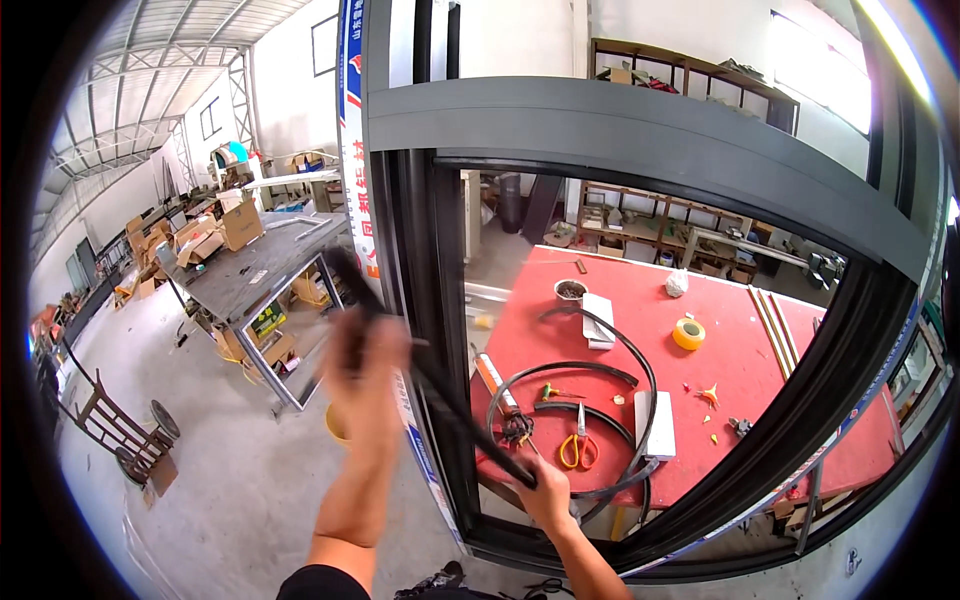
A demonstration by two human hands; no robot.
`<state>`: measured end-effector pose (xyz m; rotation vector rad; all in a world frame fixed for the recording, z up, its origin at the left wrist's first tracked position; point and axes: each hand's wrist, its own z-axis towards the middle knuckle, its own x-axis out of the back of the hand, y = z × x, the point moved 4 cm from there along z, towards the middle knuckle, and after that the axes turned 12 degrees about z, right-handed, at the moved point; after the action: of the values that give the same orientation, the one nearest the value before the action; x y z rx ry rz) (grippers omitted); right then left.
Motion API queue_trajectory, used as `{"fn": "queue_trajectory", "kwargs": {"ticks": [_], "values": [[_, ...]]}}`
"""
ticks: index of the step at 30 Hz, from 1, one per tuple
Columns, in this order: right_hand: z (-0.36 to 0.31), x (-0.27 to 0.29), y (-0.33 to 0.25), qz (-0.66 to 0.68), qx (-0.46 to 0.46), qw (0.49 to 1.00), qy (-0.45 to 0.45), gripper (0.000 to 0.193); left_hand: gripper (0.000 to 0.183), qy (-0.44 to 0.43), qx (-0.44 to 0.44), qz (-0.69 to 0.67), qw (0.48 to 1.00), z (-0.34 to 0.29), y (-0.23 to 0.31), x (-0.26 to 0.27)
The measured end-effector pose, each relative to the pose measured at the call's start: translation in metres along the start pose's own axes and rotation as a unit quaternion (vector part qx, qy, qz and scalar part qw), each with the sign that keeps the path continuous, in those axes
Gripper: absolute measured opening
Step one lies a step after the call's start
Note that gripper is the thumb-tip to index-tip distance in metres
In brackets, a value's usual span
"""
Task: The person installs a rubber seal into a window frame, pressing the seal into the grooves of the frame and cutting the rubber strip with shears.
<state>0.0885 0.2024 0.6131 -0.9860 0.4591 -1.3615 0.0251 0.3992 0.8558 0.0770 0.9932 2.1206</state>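
Plainly grasping a black strip with both bare hands, at two places along its length. Looks long, slim and dark throughout, nearly straight between the hands, with soft, blurred edges. Slants from upper left down to lower right, in front of the left upright of a dark frame. Cannot tell about contact with that upright. Beyond the upper grip, continues upward as a dark smear, too blurred for exact shape.

At the upper stretch, held in the left hand, with fingers folded round the strip, though badly blurred. At the lower stretch, held in the right hand, narrow in grip, with fingers closed about the strip beside the frame's opening. Cannot make out exactly where to place the lower end.

Through the opening, shows a red table. Bears loose black loops, much like the strip in colour, curving near orange-handled scissors. Also carries a cartridge at left, a white box beside the loops, and a yellowish tape roll farther back. Off to the left, outside the frame, includes a grey bench with cardboard boxes on top.
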Motion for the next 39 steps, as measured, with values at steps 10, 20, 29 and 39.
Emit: {"fn": "queue_trajectory", "kwargs": {"ticks": [10,20,29,39], "values": [[-0.111,0.095,0.084,-0.225,-0.087,0.966,0.088,0.027,0.015,0.338,-0.010,0.262,0.904,0.092,0.008,0.341],[0.073,0.053,-0.113,-0.280,0.197,0.938,-0.042,0.021,0.054,0.087,0.022,0.485,0.870,-0.064,-0.044,0.211],[0.094,-0.034,-0.201,-0.288,0.434,0.833,-0.186,0.023,0.045,-0.175,0.121,0.251,0.944,-0.145,-0.074,0.042],[0.089,0.030,-0.093,0.663,-0.114,0.737,-0.060,0.075,0.025,-0.255,0.041,0.140,0.956,-0.168,-0.076,0.024]]}}
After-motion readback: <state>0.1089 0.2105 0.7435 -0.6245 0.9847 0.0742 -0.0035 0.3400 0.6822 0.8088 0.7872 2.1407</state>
